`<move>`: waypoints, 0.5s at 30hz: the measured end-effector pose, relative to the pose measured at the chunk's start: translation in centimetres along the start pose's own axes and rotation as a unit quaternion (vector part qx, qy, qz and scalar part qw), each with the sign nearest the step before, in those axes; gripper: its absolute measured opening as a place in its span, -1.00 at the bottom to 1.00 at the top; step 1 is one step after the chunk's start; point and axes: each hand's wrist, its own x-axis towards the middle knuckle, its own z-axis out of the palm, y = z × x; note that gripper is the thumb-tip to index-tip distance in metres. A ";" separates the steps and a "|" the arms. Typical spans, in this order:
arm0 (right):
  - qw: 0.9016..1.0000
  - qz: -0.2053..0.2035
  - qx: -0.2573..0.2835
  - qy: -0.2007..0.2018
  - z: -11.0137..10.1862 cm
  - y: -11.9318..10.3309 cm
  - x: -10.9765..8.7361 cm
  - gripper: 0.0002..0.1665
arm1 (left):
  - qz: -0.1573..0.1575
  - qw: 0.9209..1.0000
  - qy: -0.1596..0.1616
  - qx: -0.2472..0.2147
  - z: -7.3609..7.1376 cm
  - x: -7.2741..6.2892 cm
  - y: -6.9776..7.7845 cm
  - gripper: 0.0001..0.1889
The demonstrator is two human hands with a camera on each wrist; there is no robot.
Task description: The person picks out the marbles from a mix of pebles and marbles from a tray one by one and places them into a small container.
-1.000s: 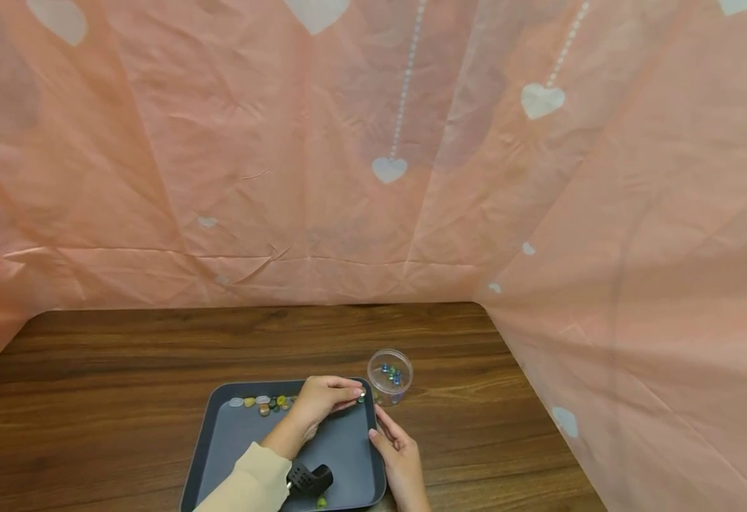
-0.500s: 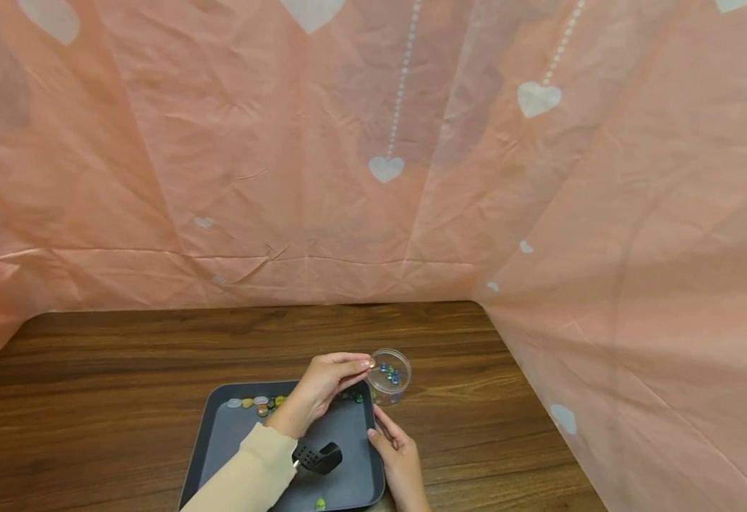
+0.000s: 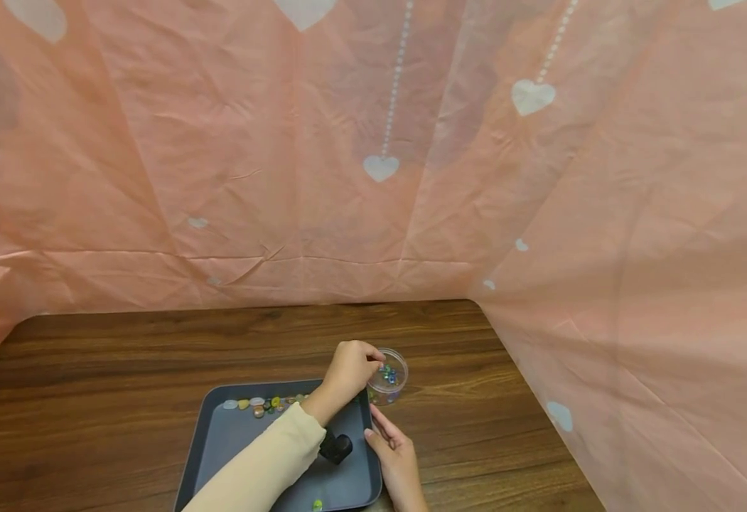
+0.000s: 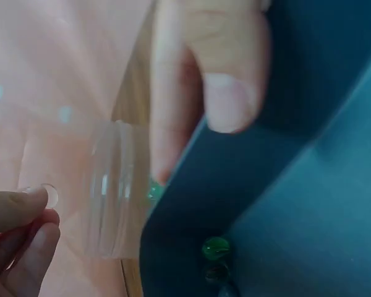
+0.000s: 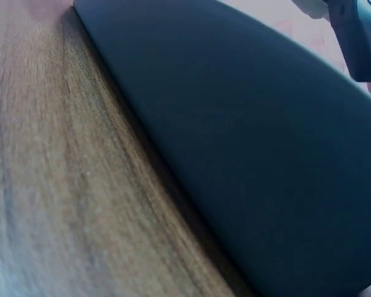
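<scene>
My left hand point(image 3: 349, 368) reaches over the tray's far right corner to a clear plastic jar point(image 3: 405, 372). Its thumb and fingertips pinch a clear glass marble point(image 4: 51, 195), apart from the jar's rim in the left wrist view. Several blue and green marbles point(image 3: 390, 375) show in the jar. On the right side, my right hand point(image 3: 399, 462) grips the edge of the dark grey tray point(image 3: 235, 444), thumb over the rim and fingers outside. Green marbles point(image 4: 216, 248) lie in the tray's corner. My left forearm covers part of the tray.
Several glass stones and marbles point(image 3: 259, 411) line the tray's far side. A yellow-green marble point(image 3: 318, 505) lies at its near side. A black wrist camera point(image 3: 337, 449) hangs below my left wrist. Pink cloth point(image 3: 303, 178) walls the wooden table point(image 3: 124, 370) at the back and sides.
My left hand has moved from the tray's far right corner up and right to the jar, carrying a marble. My right hand has stayed on the tray's edge.
</scene>
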 end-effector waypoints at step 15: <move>1.000 0.011 -0.012 0.008 0.1 -0.2 -0.1 -0.39 | 0.017 0.999 -0.021 0.041 0.3 -0.4 0.0 -0.92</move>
